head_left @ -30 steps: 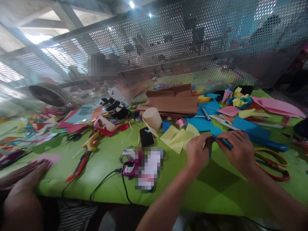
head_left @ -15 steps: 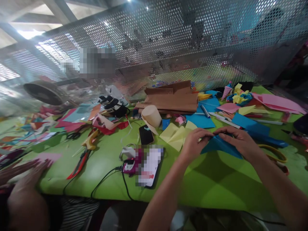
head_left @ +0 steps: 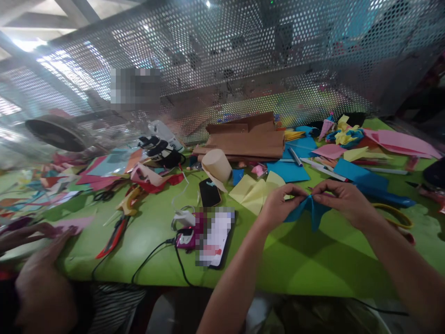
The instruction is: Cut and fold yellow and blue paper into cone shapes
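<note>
A piece of blue paper point(head_left: 314, 214) hangs in folds between my hands, above the green table point(head_left: 299, 266). My left hand point(head_left: 283, 204) is closed on its upper left part, with thumb and fingers pinched. On the other side, my right hand point(head_left: 339, 199) pinches the paper near its gathered top, and the fingertips of both hands almost meet there. Yellow folded paper point(head_left: 253, 192) lies just left of my left hand. Close to my right wrist are yellow-handled scissors point(head_left: 396, 215), partly hidden by the arm.
A phone point(head_left: 217, 239), a purple power adapter with cables point(head_left: 187, 236), a cream paper roll point(head_left: 216, 166) and orange-red scissors point(head_left: 120, 222) lie left of my arms. Brown paper point(head_left: 243, 141) is behind. Another person's hands point(head_left: 52, 241) press pink paper at far left.
The blue paper was spread wider and is now gathered into folds at its top. My fingertips have shifted slightly around it. The other person's hands have moved a little on the pink paper.
</note>
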Tool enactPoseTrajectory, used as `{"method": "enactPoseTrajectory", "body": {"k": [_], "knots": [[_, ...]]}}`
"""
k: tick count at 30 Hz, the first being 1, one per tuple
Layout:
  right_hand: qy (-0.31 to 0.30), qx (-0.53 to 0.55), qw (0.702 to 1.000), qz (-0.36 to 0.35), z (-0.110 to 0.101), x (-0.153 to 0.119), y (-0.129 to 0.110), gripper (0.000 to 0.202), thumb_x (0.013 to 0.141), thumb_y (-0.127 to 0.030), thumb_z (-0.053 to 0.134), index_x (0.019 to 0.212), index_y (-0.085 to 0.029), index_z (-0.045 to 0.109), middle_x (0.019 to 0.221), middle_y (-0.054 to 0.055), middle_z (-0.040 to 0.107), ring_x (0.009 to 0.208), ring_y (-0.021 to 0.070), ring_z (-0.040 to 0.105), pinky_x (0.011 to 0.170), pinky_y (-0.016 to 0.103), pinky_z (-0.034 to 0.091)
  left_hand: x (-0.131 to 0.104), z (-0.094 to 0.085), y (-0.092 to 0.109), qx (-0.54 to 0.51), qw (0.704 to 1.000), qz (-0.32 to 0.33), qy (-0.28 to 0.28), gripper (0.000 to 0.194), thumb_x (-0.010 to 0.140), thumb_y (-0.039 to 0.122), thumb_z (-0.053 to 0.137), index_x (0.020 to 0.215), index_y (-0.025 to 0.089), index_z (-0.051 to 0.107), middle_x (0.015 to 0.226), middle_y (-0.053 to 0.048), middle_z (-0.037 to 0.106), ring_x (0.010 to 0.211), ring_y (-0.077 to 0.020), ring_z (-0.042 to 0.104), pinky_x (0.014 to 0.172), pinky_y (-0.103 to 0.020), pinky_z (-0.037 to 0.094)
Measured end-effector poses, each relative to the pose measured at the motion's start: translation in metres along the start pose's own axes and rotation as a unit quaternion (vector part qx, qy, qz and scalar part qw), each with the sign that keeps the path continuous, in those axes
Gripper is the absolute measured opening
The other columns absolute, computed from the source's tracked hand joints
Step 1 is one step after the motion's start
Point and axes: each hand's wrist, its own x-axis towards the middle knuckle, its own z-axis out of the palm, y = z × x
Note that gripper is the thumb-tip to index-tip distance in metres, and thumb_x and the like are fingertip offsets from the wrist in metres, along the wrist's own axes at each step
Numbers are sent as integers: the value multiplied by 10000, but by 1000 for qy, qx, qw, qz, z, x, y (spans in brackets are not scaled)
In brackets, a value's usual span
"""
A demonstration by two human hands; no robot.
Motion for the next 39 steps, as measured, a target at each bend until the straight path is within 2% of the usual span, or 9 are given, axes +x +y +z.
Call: {"method": "enactPoseTrajectory", "body": {"k": [4, 9, 12, 14, 17, 20, 25, 35, 39], "knots": [[-18, 41, 999, 22, 0, -2, -1, 365, 670, -537, 903, 790, -218, 772, 751, 14, 707, 701, 165, 603, 649, 296, 472, 1, -1, -1, -30, 999, -24, -13, 94, 883, 220, 692, 923, 152, 744, 929, -62, 762, 897, -174, 692, 850, -282, 534], [-29, 39, 999, 16, 1, -2, 1, 347, 693, -523, 890, 796, -218, 762, 750, 14, 701, 690, 165, 596, 635, 302, 460, 2, -1, -2, -47, 998, -33, -18, 104, 866, 249, 716, 903, 153, 734, 898, -53, 748, 866, -168, 677, 826, -281, 526], [-15, 7, 1000, -15, 2, -1, 2, 342, 720, -534, 866, 831, -231, 752, 803, 22, 720, 766, 197, 641, 711, 337, 499, 1, 0, -1, -38, 999, -26, -14, 97, 872, 243, 708, 904, 156, 737, 906, -56, 752, 883, -174, 682, 838, -287, 528], [24, -28, 998, -60, 3, -1, 2, 321, 748, -530, 844, 871, -252, 739, 882, 28, 732, 860, 228, 670, 803, 380, 522, 1, 1, -1, -26, 999, -18, -7, 93, 881, 232, 695, 914, 159, 742, 922, -61, 760, 899, -180, 689, 852, -292, 530], [96, -133, 972, -167, 4, -2, 0, 203, 812, -460, 801, 855, -281, 717, 926, 29, 724, 953, 258, 662, 897, 438, 500, 1, 3, -2, -5, 1000, -8, 22, 91, 888, 215, 682, 923, 161, 747, 925, -67, 766, 903, -185, 697, 840, -287, 533], [110, -224, 940, -235, 5, -5, -4, 88, 883, -366, 737, 840, -292, 719, 888, 29, 722, 948, 266, 646, 886, 446, 475, 1, 5, -3, 20, 998, 0, 52, 91, 890, 188, 672, 931, 165, 751, 932, -67, 771, 897, -184, 701, 809, -272, 532], [100, -263, 922, -266, 7, -7, -3, 48, 925, -342, 707, 932, -299, 727, 928, 25, 738, 952, 264, 649, 857, 432, 480, 0, 7, -6, 61, 996, 11, 64, 101, 894, 161, 658, 932, 174, 750, 908, -50, 773, 859, -173, 698, 767, -256, 514], [187, -347, 841, -371, 19, -10, 0, 68, 921, -217, 727, 928, -285, 722, 846, 19, 770, 844, 246, 680, 804, 421, 492, -2, 17, -14, 76, 994, -13, 79, 163, 908, 169, 639, 1017, 183, 759, 953, -60, 793, 854, -175, 719, 775, -256, 539], [204, -378, 818, -382, 20, -12, 3, 79, 902, -207, 749, 934, -274, 723, 875, 26, 781, 866, 250, 693, 823, 426, 496, -3, 19, -14, 67, 995, -22, 76, 188, 933, 206, 625, 1042, 189, 777, 973, -69, 803, 861, -186, 731, 773, -260, 551]]}}
